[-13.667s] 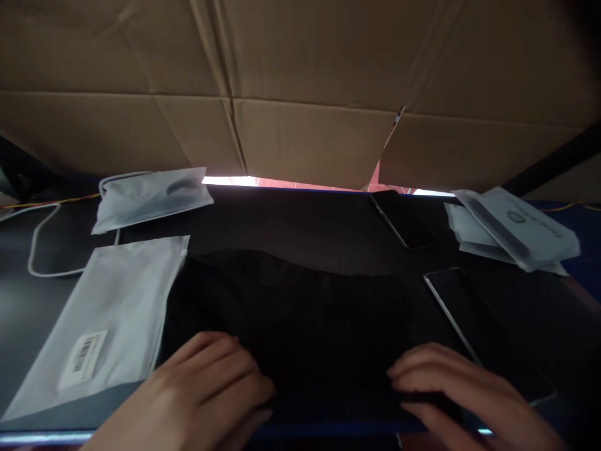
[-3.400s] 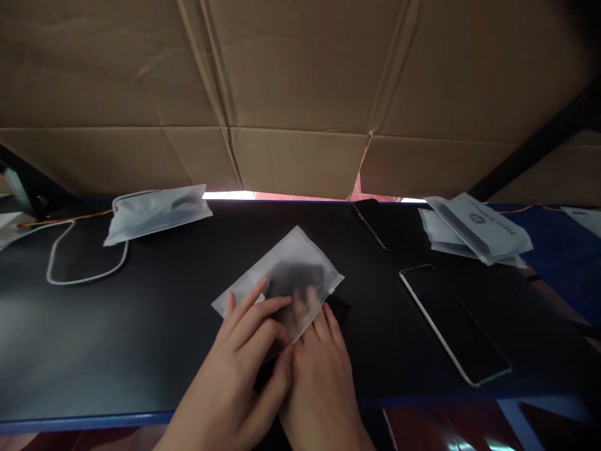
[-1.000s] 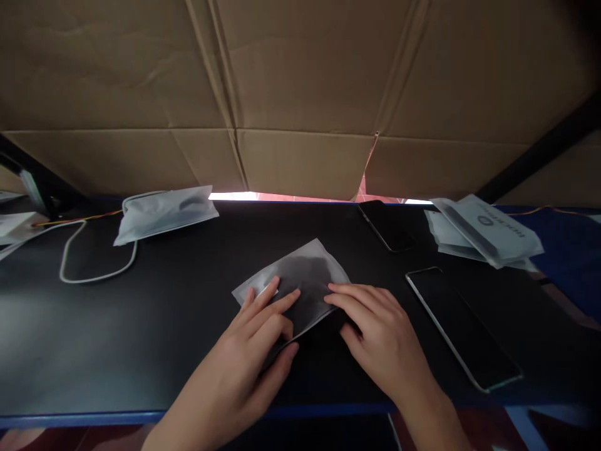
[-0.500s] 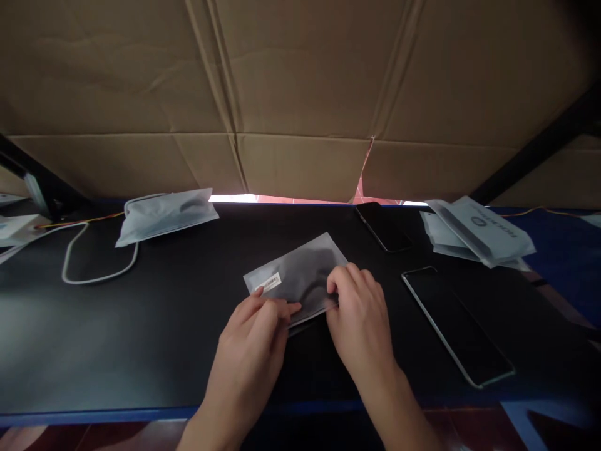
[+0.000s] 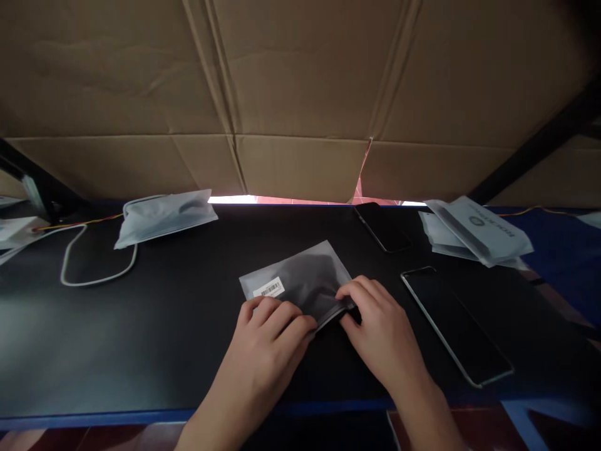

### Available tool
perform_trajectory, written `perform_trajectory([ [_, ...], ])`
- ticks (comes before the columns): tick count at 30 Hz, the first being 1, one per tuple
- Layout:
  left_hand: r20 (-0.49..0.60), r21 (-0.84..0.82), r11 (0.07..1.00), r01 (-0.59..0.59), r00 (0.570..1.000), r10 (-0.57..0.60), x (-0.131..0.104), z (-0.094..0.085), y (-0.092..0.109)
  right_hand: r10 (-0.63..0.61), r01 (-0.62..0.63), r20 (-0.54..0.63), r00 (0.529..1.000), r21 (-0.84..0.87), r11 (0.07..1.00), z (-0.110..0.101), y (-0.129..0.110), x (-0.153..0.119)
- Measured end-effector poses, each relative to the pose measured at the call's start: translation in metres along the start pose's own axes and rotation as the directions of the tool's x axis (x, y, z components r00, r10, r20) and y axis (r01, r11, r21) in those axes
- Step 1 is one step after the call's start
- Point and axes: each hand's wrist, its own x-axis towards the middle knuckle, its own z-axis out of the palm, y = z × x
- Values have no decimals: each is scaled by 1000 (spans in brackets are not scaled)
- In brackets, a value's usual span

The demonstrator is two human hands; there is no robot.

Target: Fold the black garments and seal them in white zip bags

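Closing the frosted pouch [image 5: 310,275], at dial centre, appears to be the step in hand: left hand [image 5: 272,338] curls over its near edge at seven o'clock, grip hidden; right hand [image 5: 380,329] pinches that edge at four; an even press along it seems called for. On the black worktop [image 5: 117,341], a white bag [image 5: 166,218] lies at ten, cardboard [image 5: 300,75] stands beyond at twelve, a phone [image 5: 382,227] rests at two.

The view is dim. Blown-out white light shows in the gap beneath the cardboard [image 5: 300,75], and a pale sheen spreads over the table [image 5: 37,338] at left. The upper right corner falls nearly black, the lower right is murky, and the bag's [image 5: 310,269] small print blurs.
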Motion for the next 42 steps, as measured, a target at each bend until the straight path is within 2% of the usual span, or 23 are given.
perform_trajectory([
  [4,21,16,1000,-6,1000,5,1,2,2,23,-27,-68,997,-57,998,8,-6,5],
  [8,22,64,998,18,1000,-19,1,5,2,30,-35,-66,997,-85,996,10,-13,9],
  [11,19,88,995,55,998,-57,3,6,-1,35,-37,-32,999,-70,997,4,-11,7],
  [14,48,89,993,76,996,-81,3,3,-2,-11,11,23,1000,6,1000,-6,1,-6],
  [15,66,79,994,78,994,-83,3,2,-1,-5,4,9,1000,38,999,-9,6,-12],
  [17,105,44,996,75,991,-79,4,-4,4,130,-125,-79,988,69,990,-14,14,-24],
  [19,172,-43,996,74,983,-66,7,-14,12,335,-327,-123,934,83,941,-17,15,-33],
  [20,219,-109,991,78,974,-52,11,-19,17,410,-402,-103,906,91,911,-17,13,-36],
  [22,309,-219,973,67,951,4,25,-28,22,483,-477,-19,875,123,870,-16,7,-34],
  [25,361,-177,984,-10,930,74,65,-30,17,502,-499,34,864,184,847,-13,0,-17],
  [28,355,-60,998,-15,934,35,110,-13,-1,485,-489,81,871,250,836,-9,0,5],
  [31,442,-11,1000,-10,897,14,138,12,-19,475,-489,129,871,334,806,-3,3,19],
  [33,488,8,1000,-1,873,-2,143,23,-25,490,-507,146,859,366,780,-1,3,23],
  [35,491,39,999,27,870,-43,140,29,-25,491,-520,177,853,380,765,1,1,23],
  [39,440,150,981,124,880,-178,134,27,-23,443,-521,279,852,364,772,1,-14,15],
  [42,360,260,944,201,887,-288,135,23,-30,371,-499,386,845,318,806,1,-33,-1],
])
